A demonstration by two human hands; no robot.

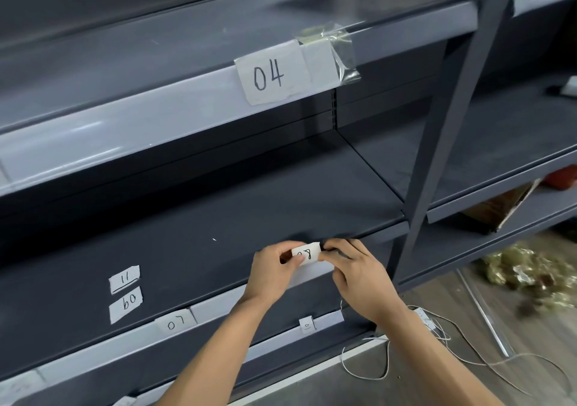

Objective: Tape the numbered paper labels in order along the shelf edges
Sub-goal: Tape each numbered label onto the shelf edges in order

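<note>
- I had both hands up at the front edge of the middle shelf [368, 237], near its right end, with the "08" label [307, 252] between them.
- My left hand [274, 268] pinched the label's left edge, thumb over the first digit; my right hand [359, 268] pinched the right edge with curled fingers.
- The label sat against the pale strip [312, 273] on that shelf edge, tilted a little; I could not tell whether tape was on it yet.
- I judged the paper very light and limp, easy to crease or tear, so it wanted a gentle hold by opposite edges, kept taut and flat.
- Any tape would cling to fingertips, so I thought pressing from the middle outward the safer way.
- The "07" label [175, 324] sat further left on the same strip; the "09" label [126, 309] and "11" label [124, 278] lay loose on the shelf top near its front-left part.
- The "04" label [273, 73] hung on the shelf edge above.
</note>
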